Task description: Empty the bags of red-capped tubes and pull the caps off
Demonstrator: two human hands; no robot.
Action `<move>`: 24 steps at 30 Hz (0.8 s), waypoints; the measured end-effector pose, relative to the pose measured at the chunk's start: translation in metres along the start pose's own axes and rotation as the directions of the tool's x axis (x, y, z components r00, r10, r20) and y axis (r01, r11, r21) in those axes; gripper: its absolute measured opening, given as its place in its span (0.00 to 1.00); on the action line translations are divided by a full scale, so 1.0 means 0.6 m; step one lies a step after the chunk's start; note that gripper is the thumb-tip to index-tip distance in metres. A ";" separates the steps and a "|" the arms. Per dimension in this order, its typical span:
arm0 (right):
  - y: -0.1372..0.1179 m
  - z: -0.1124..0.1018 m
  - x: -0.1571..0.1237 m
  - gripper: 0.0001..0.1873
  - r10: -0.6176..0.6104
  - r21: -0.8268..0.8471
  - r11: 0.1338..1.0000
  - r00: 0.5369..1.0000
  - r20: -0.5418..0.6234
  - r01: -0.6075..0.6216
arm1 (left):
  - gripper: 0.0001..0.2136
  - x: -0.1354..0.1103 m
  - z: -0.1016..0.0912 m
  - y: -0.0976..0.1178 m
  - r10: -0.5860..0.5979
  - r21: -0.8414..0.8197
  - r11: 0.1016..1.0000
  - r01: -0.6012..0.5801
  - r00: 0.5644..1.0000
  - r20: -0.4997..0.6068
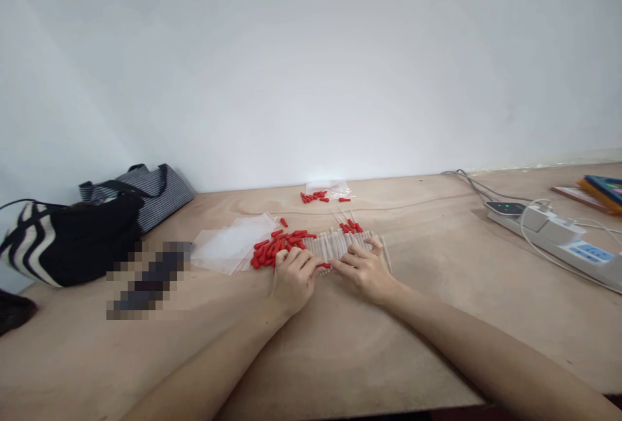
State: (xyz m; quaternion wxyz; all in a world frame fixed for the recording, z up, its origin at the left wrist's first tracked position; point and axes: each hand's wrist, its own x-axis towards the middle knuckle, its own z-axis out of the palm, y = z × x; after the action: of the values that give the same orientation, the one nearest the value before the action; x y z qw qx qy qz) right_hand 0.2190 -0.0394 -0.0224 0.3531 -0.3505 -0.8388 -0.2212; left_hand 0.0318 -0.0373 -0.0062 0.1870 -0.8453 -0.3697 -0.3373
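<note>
My left hand (293, 276) rests on the wooden table (340, 356), fingers curled in a pinch at a red cap beside a heap of red caps (276, 247). My right hand (365, 270) lies just to the right, fingers bent over a row of thin clear tubes (335, 244) and closing toward the left hand's fingertips. What the fingertips pinch is too small to make out. A few capped tubes (350, 227) lie behind the row. Clear zip bags (233, 247) sit left of the caps.
A second small group of red caps (318, 196) and a clear bag lie near the wall. Striped bags (97, 227) stand at the left. A power strip (558, 236) with cables and colourful books (600, 191) are at the right. A blurred-out patch is at left centre.
</note>
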 end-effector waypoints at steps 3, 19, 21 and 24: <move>-0.002 0.000 0.002 0.10 0.026 0.045 0.999 0.999 0.036 -0.028 | 0.12 0.003 -0.005 -0.005 0.068 0.080 0.995 -0.063 0.996 -0.062; 0.032 -0.048 0.047 0.22 0.073 0.603 0.584 0.776 0.627 -0.543 | 0.11 0.021 -0.032 0.005 0.175 0.174 0.974 -0.146 0.971 -0.164; 0.040 -0.045 0.042 0.24 0.057 0.637 0.505 0.759 0.649 -0.582 | 0.11 0.022 -0.035 0.001 0.186 0.184 0.970 -0.157 0.970 -0.155; 0.061 -0.043 0.027 0.26 0.073 0.604 0.449 0.701 0.710 -0.659 | 0.12 0.018 -0.044 -0.022 0.153 0.229 0.967 -0.116 0.976 -0.155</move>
State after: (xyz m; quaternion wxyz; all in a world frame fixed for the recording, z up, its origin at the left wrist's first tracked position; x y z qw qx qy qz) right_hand 0.2495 -0.0243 0.0111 0.2357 -0.3735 -0.7978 0.4106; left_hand 0.0162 -0.0380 0.0209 0.3324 -0.8107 -0.3286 -0.3526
